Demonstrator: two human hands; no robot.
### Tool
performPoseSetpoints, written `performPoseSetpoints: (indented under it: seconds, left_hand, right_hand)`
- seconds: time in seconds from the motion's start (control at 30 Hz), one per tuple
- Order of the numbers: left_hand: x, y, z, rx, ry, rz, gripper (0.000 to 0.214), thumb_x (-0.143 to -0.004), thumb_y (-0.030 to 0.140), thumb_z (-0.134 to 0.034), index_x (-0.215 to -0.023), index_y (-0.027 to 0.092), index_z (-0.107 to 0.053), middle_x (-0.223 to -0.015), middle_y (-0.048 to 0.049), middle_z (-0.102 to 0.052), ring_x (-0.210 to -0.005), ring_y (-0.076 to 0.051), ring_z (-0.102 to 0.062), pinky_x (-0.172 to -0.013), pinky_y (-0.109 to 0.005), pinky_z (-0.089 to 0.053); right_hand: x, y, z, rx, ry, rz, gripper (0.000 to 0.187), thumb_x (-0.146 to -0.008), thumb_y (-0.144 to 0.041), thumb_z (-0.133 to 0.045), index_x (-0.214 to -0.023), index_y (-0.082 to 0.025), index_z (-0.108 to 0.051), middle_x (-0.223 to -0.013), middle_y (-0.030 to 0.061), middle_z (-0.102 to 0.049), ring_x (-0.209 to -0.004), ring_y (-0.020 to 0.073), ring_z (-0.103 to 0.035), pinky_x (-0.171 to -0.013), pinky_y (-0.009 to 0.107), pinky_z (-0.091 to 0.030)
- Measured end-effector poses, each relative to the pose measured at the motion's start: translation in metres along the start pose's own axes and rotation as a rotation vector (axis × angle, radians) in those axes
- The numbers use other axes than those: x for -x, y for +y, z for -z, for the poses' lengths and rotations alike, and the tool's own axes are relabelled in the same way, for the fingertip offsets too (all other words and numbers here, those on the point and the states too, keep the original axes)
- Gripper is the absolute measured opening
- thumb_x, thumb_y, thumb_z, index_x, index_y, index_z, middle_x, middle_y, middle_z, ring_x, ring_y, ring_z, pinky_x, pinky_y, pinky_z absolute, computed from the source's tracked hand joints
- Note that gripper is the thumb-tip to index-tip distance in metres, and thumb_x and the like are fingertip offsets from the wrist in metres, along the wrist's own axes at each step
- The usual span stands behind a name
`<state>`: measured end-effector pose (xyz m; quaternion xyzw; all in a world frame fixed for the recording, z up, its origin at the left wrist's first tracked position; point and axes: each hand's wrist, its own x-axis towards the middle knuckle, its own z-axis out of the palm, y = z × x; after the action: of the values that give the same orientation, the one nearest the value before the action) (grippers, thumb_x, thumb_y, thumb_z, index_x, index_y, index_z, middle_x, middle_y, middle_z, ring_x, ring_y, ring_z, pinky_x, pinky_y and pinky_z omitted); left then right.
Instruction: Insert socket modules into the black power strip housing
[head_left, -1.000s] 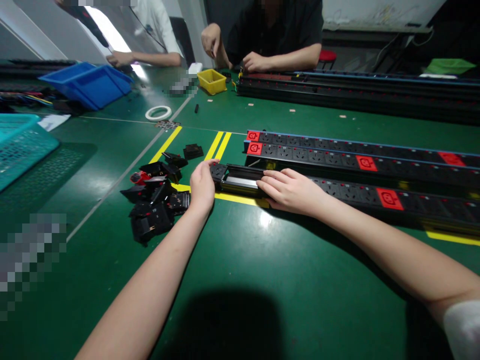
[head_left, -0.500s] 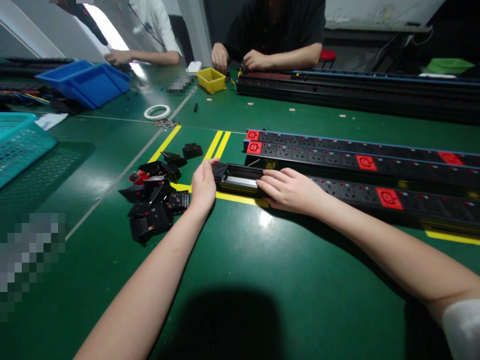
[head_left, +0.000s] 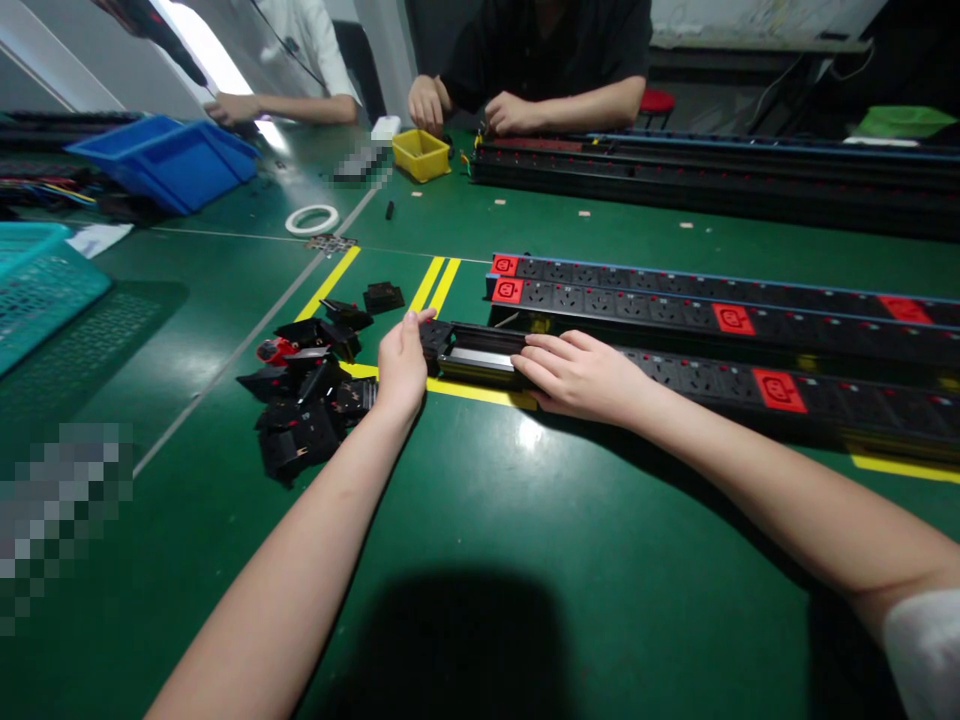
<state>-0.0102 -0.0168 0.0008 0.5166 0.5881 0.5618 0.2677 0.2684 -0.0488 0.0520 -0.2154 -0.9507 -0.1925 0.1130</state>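
A long black power strip [head_left: 705,378] with a red socket lies across the near side of the table. Gripped at its left end by my left hand [head_left: 403,362] is a black socket module [head_left: 436,341], the thumb on top. To the right of that module is an uncovered stretch of the strip's metal channel [head_left: 476,358]. My right hand [head_left: 574,375] is wrapped over the strip just right of this gap, fingers together and hiding part of it. Loose black socket modules [head_left: 304,435], one of them with a red part [head_left: 276,351], are heaped left of my left hand.
Two more power strips [head_left: 637,312] lie just behind. Further back are a tape ring [head_left: 312,221], a yellow bin [head_left: 421,156], a blue bin [head_left: 169,165] and dark rails [head_left: 675,185]. A teal basket [head_left: 37,290] stands left. Two people work across the table.
My left hand and the socket module have shifted slightly left, widening the gap a little. My right hand stays put. Across the table, a co-worker's hand has lifted slightly near the yellow bin.
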Motion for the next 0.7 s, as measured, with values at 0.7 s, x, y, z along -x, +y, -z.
performPoseSetpoints:
  seconds: [0.7]
  left_hand:
    - [0.0067,0.0064,0.0044,-0.253,-0.145,-0.014,0.061,-0.104,0.06,-0.039,-0.117,0.016,-0.079,-0.128,-0.0141,-0.079,-0.127,-0.032,-0.071,-0.113,-0.043,-0.052]
  right_hand:
    - [-0.0011,0.0046,0.0031,-0.146,0.042,-0.08,0.045,-0.098,-0.029,-0.061,-0.138,-0.008,-0.059,-0.138,0.0198,-0.07,-0.119,0.0317,-0.068,-0.089,0.042,-0.05]
